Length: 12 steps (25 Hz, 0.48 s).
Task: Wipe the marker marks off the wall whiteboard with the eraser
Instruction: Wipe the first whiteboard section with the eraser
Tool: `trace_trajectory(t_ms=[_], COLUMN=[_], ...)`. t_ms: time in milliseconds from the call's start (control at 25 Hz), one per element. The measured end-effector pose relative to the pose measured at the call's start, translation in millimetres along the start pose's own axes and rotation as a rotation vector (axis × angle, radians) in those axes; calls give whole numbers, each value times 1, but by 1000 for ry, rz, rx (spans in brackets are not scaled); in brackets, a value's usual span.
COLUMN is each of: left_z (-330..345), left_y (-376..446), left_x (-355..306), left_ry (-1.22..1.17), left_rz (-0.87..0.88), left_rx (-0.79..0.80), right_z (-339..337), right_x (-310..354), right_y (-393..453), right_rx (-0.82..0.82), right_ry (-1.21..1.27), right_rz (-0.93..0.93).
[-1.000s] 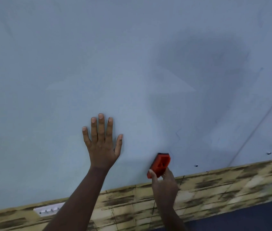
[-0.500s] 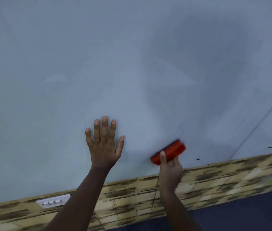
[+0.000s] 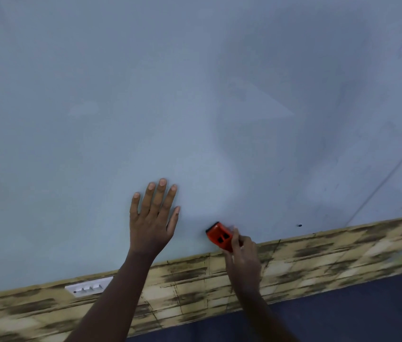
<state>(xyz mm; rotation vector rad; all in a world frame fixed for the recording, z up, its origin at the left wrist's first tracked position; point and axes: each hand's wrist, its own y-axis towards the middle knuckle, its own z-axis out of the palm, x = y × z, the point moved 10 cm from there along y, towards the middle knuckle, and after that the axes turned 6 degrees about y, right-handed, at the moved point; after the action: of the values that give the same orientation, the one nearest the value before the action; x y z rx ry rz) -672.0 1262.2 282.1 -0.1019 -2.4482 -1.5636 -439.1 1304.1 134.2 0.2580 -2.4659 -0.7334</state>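
The pale blue-grey whiteboard (image 3: 170, 95) fills most of the view. My left hand (image 3: 153, 218) lies flat against it with fingers straight and spread. To its right, my right hand (image 3: 243, 255) grips a small orange eraser (image 3: 219, 236), which is pressed to the board just above its bottom edge. The eraser's back shows two dark recesses. A few faint marker traces show on the right part of the board, near a thin diagonal line (image 3: 389, 174).
Below the board runs a yellow-brown patterned wall strip (image 3: 195, 282). A white switch plate (image 3: 87, 288) sits on it at the lower left. Two small dark holes (image 3: 299, 225) dot the board's lower right. Dark floor (image 3: 343, 304) lies beneath.
My right hand has swept the eraser down and left along the board's bottom edge and turned it. My left hand has stayed pressed flat in place.
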Motion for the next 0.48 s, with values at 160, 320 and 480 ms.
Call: trace_trajectory(t_ms=[160,320,480], left_z=[0,1,-8], left_y=[-34,-52,-48], left_x=[21,27,19], left_ry=[12,16,-46], left_rz=[42,43,-62], left_rx=[61,110,89], right_z=[-22,8,52], right_x=[-90,-126,-95], right_y=[1,-19,-47], right_rx=[-211,-318,-182], right_ry=[406,944,1369], right_rz=[673,1212,1478])
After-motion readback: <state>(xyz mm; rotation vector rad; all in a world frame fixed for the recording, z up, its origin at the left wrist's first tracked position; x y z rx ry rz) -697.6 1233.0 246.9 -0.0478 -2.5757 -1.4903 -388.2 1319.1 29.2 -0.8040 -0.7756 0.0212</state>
